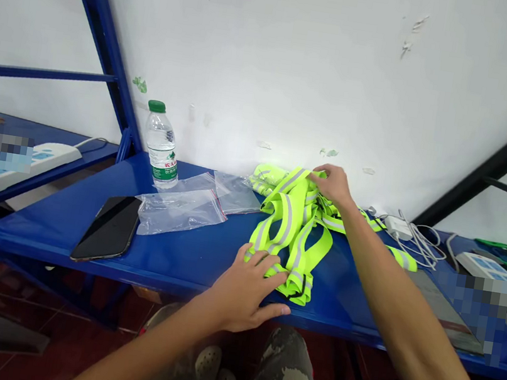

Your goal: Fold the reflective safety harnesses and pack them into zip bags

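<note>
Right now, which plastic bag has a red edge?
The front clear plastic bag, next to the black smartphone. The other clear plastic bag, behind it beside the reflective vest, shows no red edge.

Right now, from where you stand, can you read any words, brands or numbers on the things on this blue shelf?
Plastic water bottle: red lettering near the shoulder, too small to read.
Its green label: white characters, too blurred to read.
White power strips: blue panels, nothing legible.
Black phone, plastic bags, reflective vest: no text visible.
</note>
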`<state>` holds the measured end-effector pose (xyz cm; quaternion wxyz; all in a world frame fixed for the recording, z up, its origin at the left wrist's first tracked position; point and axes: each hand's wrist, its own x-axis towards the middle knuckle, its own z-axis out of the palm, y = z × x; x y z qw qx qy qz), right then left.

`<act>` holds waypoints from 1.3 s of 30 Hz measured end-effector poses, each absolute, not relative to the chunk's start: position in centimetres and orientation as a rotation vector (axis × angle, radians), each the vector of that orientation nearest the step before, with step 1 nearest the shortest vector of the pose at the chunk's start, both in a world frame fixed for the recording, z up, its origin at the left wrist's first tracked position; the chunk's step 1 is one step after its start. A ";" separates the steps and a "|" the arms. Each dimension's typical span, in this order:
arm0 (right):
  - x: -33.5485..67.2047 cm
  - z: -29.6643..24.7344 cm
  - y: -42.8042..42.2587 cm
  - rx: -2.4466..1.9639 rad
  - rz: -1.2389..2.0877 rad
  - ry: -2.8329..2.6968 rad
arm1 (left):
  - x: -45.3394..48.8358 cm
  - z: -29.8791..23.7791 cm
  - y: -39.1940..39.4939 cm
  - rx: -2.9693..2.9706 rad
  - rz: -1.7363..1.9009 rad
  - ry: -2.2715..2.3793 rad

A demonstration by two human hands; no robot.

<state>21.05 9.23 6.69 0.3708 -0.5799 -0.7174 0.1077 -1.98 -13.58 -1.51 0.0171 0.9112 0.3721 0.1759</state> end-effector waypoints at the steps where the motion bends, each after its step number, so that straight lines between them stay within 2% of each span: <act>1: 21.2 6.2 9.0 -1.506 0.312 -1.897 | -1.9 -1.5 -13.5 2.830 0.550 1.170; 4: 21.7 5.0 7.1 -1.511 0.397 -2.177 | -1.7 -1.8 -13.3 2.821 0.562 1.220; 9: 21.1 3.0 -1.3 -1.372 -0.051 -2.222 | -1.4 -2.2 -13.0 2.824 0.544 1.274; 11: 20.8 1.9 -4.9 -1.374 -0.096 -2.209 | -1.3 -2.2 -12.9 2.836 0.536 1.288; 13: 20.8 0.8 -7.3 -1.606 -0.065 -2.164 | -1.0 -2.0 -12.9 2.839 0.527 1.304; 16: 21.3 -0.2 -7.9 -1.762 0.055 -2.141 | -0.3 -1.8 -12.8 2.842 0.505 1.334; 22: 20.9 -0.4 -4.5 -1.312 0.581 -2.108 | 0.6 -1.7 -12.4 2.870 0.484 1.320; 29: 20.5 -0.9 -4.6 -1.217 0.821 -1.926 | 0.6 -1.7 -12.2 2.842 0.471 1.350; 31: 21.0 -1.0 -5.5 -1.271 0.738 -1.942 | 0.7 -1.7 -12.2 2.838 0.448 1.381; 34: 21.2 -1.1 -7.9 -1.386 0.328 -1.997 | 1.0 -1.6 -12.1 2.848 0.430 1.423; 36: 21.0 -1.0 -9.8 -1.349 0.061 -2.033 | 1.2 -1.5 -12.0 2.851 0.426 1.456; 39: 20.5 -1.0 -12.1 -1.231 -0.112 -2.065 | 1.5 -1.4 -11.8 2.849 0.410 1.494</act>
